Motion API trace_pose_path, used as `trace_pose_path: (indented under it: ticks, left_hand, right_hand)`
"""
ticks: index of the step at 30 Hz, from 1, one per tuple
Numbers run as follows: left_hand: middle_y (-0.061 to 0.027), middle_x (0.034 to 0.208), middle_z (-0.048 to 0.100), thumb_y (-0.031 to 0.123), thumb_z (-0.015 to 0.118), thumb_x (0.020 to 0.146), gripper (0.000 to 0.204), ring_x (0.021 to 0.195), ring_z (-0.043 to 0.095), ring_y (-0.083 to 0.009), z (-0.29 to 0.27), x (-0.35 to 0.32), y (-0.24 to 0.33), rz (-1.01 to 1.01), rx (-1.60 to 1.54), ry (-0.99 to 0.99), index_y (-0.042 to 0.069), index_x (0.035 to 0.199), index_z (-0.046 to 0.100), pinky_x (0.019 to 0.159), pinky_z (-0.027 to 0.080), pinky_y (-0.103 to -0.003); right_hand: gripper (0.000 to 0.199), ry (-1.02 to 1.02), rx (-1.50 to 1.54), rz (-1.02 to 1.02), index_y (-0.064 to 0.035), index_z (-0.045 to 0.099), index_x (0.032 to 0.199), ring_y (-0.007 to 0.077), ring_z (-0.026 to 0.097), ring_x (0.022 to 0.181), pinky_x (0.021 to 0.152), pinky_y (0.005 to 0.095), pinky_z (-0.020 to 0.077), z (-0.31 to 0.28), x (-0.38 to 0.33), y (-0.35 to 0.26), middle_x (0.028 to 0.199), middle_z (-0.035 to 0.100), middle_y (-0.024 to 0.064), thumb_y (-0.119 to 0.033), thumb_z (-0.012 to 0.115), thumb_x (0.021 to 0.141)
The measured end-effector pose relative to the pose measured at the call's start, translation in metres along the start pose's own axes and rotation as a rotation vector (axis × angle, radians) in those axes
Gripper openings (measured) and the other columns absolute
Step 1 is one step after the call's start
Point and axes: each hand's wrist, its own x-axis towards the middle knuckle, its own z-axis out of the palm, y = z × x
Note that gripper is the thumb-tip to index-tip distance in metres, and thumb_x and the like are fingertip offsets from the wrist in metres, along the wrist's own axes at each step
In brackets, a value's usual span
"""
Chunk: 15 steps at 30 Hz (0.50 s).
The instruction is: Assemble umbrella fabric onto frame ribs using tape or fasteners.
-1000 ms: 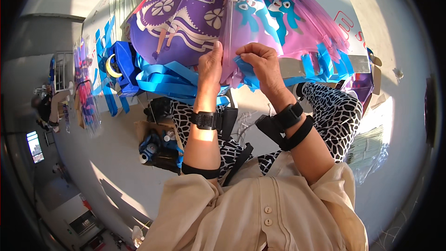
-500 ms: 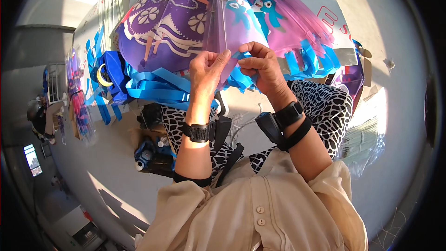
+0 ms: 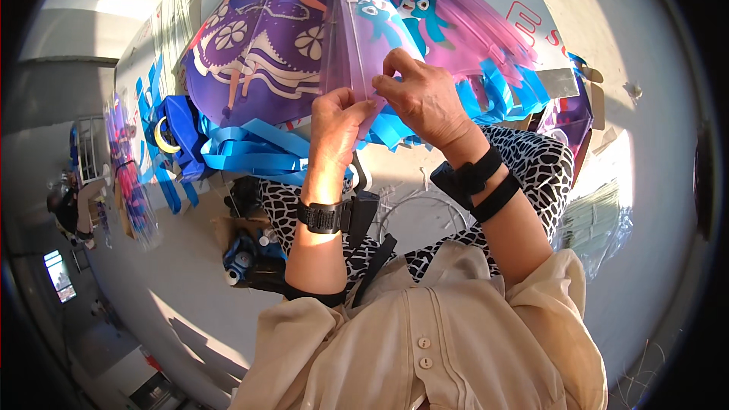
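The left hand (image 3: 334, 125) is pinching the near edge of a purple plastic kite printed with cartoon figures (image 3: 288, 38); the right hand (image 3: 421, 95) is gripping it beside. Blue ribbon tails (image 3: 243, 148) are trailing left over the pale floor (image 3: 167, 273).

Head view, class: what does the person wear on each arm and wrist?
Both hands bare. The left hand has a black wristwatch beside a black boxy device. The right hand has crossed black wrist straps. Cream sleeves are pushed up.
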Motion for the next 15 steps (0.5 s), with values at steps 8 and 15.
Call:
trace_pose_path:
  ticks: [8, 15]
  left_hand:
    - [0.0016, 0.061, 0.053, 0.004, 0.062, 0.076, 0.007, 0.047, 0.045, -0.0063, 0.013, 0.002, 0.015, 0.015, 0.02, -0.044, -0.001, 0.078, 0.064, 0.04, 0.031, -0.022]
    - [0.0014, 0.058, 0.052, 0.003, 0.059, 0.069, 0.008, 0.051, 0.043, -0.0039, 0.041, 0.013, 0.031, 0.055, 0.227, -0.026, -0.004, 0.068, 0.063, 0.041, 0.029, -0.023]
  right_hand:
    - [0.005, 0.144, 0.023, 0.179, -0.0114, 0.062, 0.079, 0.0272, 0.06, 0.065, 0.052, 0.0379, 0.0473, 0.015, 0.01, 0.022, 0.078, 0.054, 0.0038, -0.016, 0.064, 0.078]
    - [0.009, 0.31, 0.061, 0.503, -0.0108, 0.063, 0.085, 0.0286, 0.061, 0.068, 0.056, 0.0351, 0.0468, 0.005, 0.008, 0.051, 0.076, 0.061, 0.0046, -0.019, 0.066, 0.082]
